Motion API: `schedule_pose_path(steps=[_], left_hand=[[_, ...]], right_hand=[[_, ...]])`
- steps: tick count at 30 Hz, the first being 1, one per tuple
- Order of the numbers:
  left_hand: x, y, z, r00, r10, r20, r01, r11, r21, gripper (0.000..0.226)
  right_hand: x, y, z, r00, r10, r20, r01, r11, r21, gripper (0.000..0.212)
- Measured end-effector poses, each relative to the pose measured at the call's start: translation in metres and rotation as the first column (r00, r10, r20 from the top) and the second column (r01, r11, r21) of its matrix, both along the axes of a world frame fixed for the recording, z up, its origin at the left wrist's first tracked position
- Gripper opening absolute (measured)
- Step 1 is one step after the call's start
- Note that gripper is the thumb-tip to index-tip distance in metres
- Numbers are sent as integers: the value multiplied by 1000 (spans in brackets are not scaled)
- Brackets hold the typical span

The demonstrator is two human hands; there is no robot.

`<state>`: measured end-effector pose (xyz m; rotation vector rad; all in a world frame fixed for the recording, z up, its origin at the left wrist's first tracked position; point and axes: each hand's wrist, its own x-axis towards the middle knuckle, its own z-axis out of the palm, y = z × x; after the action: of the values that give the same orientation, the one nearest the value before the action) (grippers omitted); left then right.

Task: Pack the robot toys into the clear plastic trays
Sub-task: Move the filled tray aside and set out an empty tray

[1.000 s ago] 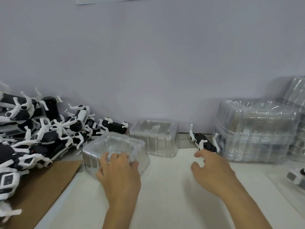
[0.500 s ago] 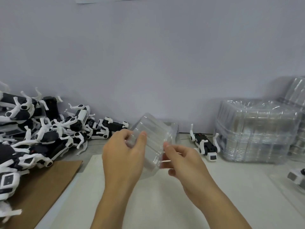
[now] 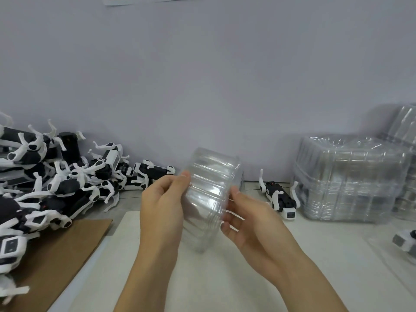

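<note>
A clear plastic tray (image 3: 208, 194) is held up on its side above the white table, between both hands. My left hand (image 3: 163, 203) grips its left edge with thumb and fingers. My right hand (image 3: 249, 219) holds the right edge, fingers curled round the rim. A single black-and-white robot toy (image 3: 279, 197) lies on its back to the right of the tray, legs up. A heap of several robot toys (image 3: 56, 181) covers the left side against the wall.
A tall stack of clear trays (image 3: 351, 179) stands at the right, more behind it. Another toy (image 3: 405, 240) shows at the right edge. Brown cardboard (image 3: 56, 255) lies at the front left. The white table surface (image 3: 213, 278) spreads under my forearms.
My left hand lifted the tray off the table and tipped it on its side. My right hand came over from near the single toy and took the tray's right edge.
</note>
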<state>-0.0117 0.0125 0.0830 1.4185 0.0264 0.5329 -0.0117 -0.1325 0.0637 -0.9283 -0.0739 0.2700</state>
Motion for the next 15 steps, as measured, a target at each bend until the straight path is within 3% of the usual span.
schedule_pose_path(steps=[8,15], left_hand=[[2,3,-3,1000,31,5,-31,998,55,37],[3,4,-4,1000,8,29,-10,998,64,34]], right_hand=[[-6,-2,9,995,82,60,-78,995,-61,18],[-8,0,9,996,90,-27,-90,996,-22,14]])
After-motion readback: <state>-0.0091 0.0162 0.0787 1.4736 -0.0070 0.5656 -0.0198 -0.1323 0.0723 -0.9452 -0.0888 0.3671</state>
